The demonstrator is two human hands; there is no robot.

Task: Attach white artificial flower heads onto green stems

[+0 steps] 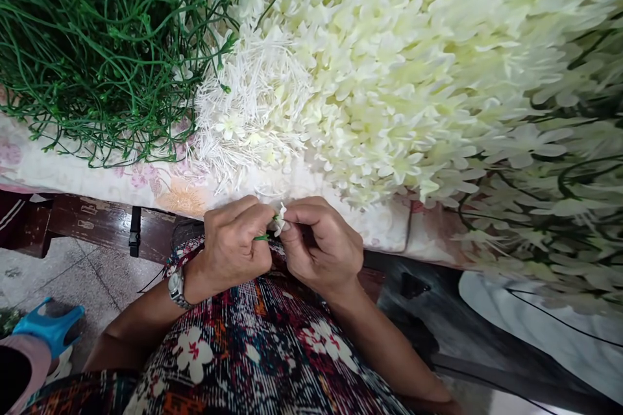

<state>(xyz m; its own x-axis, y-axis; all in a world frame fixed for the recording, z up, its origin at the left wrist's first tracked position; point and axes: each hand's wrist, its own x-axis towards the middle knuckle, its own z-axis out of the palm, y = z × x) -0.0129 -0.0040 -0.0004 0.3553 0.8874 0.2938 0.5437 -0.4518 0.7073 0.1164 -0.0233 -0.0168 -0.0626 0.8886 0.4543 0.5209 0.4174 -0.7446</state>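
Note:
My left hand [237,240] is closed around a thin green artificial stem [261,237]; a bit of green pokes out between the fingers. Facing it, my right hand [325,243] pinches a small white artificial flower [281,220] between thumb and forefinger. The flower sits at the stem's end, between the two hands, and my fingers hide part of both. Just beyond lie a heap of thin white flower stamens [248,104] and a big pile of cream-white petals [399,78]. A thick bundle of green stems [107,45] rests at the upper left.
A floral cloth [131,178] covers the table. Finished-looking white flowers on green stems [525,149] hang over the right side. Below are a strap with a buckle [135,233], a blue plastic stool [51,324] on the speckled floor, and a white rounded object [535,324] with a dark cable.

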